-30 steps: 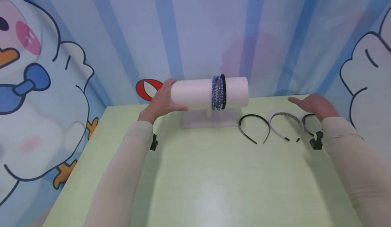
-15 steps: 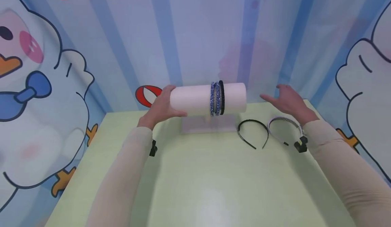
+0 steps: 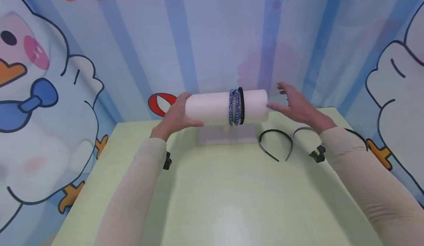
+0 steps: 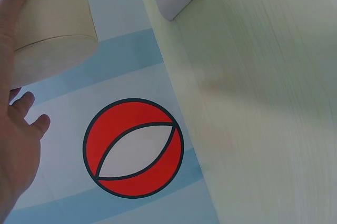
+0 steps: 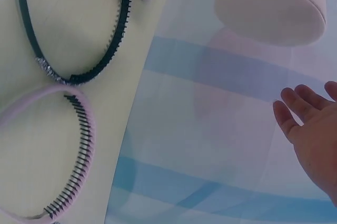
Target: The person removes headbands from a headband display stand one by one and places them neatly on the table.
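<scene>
A white padded roll (image 3: 208, 108) lies level on its stand, whose flat base (image 3: 215, 135) rests on the table. Several headbands (image 3: 235, 107), glittery blue and black, circle the roll right of its middle. My left hand (image 3: 173, 117) grips the roll's left end, its thumb on the near side. Just off the right end is my right hand (image 3: 296, 106), fingers spread and holding nothing. Below it on the table lie a black headband (image 5: 118, 40) and a pale pink headband (image 5: 90, 129) with inner teeth. My right sleeve partly hides the pink one and another dark headband (image 3: 359, 134).
The pale green table (image 3: 212, 194) ends at a blue striped cloth backdrop (image 3: 222, 36) behind the stand. Cartoon ducks and a red and white ball (image 4: 133, 148) are printed on the cloth. A small black device (image 3: 318, 154) sits at my right wrist.
My right hand has moved left from the far right, over the headbands on the table, to beside the roll's right end. The left hand keeps its grip on the roll.
</scene>
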